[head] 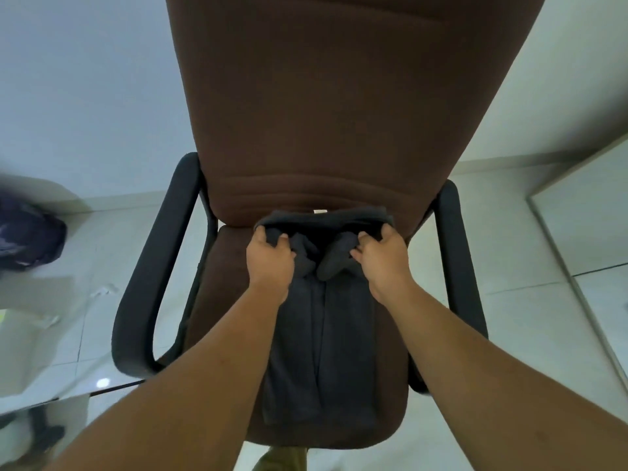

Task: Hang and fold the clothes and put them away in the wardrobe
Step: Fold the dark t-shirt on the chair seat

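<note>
A dark grey garment point(323, 351) lies lengthwise on the seat of a brown office chair point(319, 113), its sides folded in towards the middle. My left hand point(270, 258) grips the garment's far left corner near the backrest. My right hand point(382, 258) grips the far right corner. Both hands hold the top edge lifted and curled back over the rest of the cloth. Bunched fabric sits between my two hands.
The chair has black armrests on the left point(153, 283) and right point(458, 266). A dark blue bag or bundle point(27, 239) lies on the pale tiled floor at left. A white panel edge point(584, 266) stands at right.
</note>
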